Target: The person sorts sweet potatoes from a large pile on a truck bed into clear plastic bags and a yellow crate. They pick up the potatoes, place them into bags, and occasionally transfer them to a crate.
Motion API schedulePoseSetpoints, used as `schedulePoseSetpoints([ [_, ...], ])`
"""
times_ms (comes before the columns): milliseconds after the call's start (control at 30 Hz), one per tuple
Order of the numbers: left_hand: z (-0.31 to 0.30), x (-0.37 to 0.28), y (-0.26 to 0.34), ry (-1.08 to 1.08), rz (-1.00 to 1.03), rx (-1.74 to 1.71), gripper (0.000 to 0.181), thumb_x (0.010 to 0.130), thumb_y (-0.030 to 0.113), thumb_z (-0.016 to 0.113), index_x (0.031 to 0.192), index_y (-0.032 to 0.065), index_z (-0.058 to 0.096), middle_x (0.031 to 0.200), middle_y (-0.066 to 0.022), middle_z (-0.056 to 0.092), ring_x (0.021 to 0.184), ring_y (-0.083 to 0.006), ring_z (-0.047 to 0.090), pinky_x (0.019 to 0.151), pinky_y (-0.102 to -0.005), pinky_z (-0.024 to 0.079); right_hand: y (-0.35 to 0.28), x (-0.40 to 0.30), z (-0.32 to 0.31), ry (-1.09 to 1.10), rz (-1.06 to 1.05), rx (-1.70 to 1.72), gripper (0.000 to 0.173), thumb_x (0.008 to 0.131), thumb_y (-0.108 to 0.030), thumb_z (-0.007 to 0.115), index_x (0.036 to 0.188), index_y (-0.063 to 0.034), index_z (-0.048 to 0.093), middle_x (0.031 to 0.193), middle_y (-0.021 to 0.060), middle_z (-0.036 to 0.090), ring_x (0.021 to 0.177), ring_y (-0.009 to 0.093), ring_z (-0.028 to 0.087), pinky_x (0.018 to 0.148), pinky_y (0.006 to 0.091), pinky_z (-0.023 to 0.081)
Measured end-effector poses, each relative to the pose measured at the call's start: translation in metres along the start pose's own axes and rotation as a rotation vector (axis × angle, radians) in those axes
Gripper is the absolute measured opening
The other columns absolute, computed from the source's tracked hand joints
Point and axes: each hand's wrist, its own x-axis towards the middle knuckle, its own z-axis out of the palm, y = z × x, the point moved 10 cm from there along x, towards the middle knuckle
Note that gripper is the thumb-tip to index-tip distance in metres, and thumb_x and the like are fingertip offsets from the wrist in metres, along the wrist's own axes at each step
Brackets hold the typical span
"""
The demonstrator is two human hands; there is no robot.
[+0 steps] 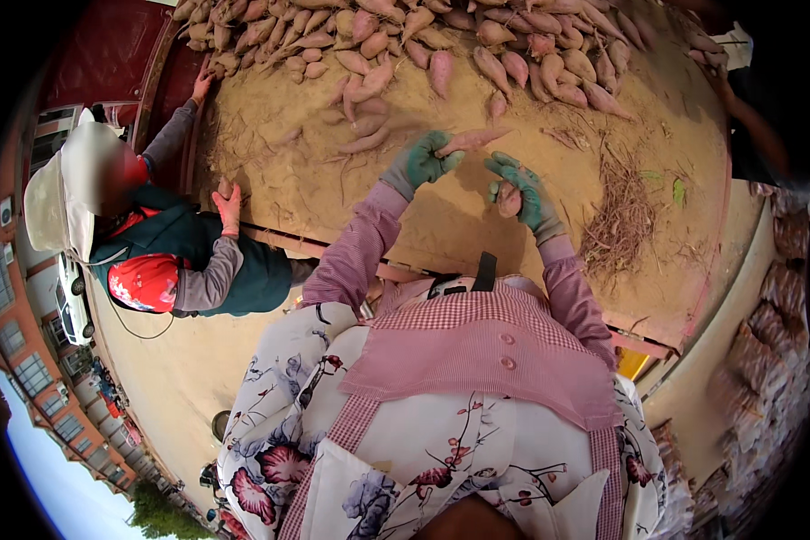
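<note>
My left hand, in a green and grey work glove, is closed around one end of a long, slender sweet potato. To its right, my right hand wears a matching glove and holds a small sweet potato against the palm. Both hands are above a dirt-covered truck bed, close to its near edge. Several loose sweet potatoes lie beyond my left hand, some of them blurred. A large heap of sweet potatoes spreads across the far side.
A co-worker stands at the left edge, one gloved hand holding a sweet potato and the other at the bed's side wall. Another person's arm shows at the right. Dry roots form a pile right of my hands. Filled sacks stand beyond the right side.
</note>
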Motion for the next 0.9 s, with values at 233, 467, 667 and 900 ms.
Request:
schedulePoseSetpoints([
  [233, 0.018, -0.039, -0.062, 0.257, -0.221, 0.597, 0.029, 0.092, 0.019, 0.054, 0.112, -0.0023, 0.054, 0.105, -0.0124, 0.059, 0.091, -0.0193, 0.060, 0.073, -0.0319, 0.053, 0.006, -0.017, -0.007, -0.048, 0.058, -0.258, 0.035, 0.089, -0.014, 0.058, 0.119, 0.0016, 0.053, 0.096, 0.0107, 0.063, 0.070, 0.017, 0.061, 0.060, 0.0293, 0.050],
  [467, 0.159, -0.029, -0.036, -0.768, 0.810, 1.873, 0.027, 0.086, 0.028, 0.057, 0.104, 0.0077, 0.062, 0.106, -0.0116, 0.061, 0.094, -0.0267, 0.059, 0.080, -0.0354, 0.047, 0.010, -0.046, 0.001, -0.116, 0.147, -0.749, 0.022, 0.083, -0.015, 0.062, 0.099, -0.0003, 0.059, 0.076, 0.0084, 0.064, 0.056, 0.015, 0.058, 0.052, 0.0261, 0.046],
  [667, 0.171, -0.024, -0.055, -0.580, 0.312, 2.229, 0.025, 0.088, 0.031, 0.050, 0.090, 0.0091, 0.062, 0.082, -0.0112, 0.063, 0.077, -0.0291, 0.060, 0.071, -0.0389, 0.047, -0.012, -0.071, -0.005, 0.195, 0.129, -1.241, 0.017, 0.080, -0.017, 0.060, 0.090, -0.0027, 0.057, 0.068, 0.0095, 0.061, 0.057, 0.015, 0.057, 0.054, 0.0289, 0.044],
  [900, 0.053, 0.012, -0.117, 0.029, -0.235, 0.203, 0.023, 0.088, 0.027, 0.057, 0.090, 0.0044, 0.060, 0.073, -0.0053, 0.059, 0.065, -0.0178, 0.058, 0.058, -0.0332, 0.048, -0.023, -0.050, -0.020, 0.188, -0.128, -0.540, 0.021, 0.086, -0.018, 0.058, 0.099, -0.0016, 0.059, 0.080, 0.0067, 0.063, 0.061, 0.018, 0.058, 0.058, 0.0305, 0.047],
])
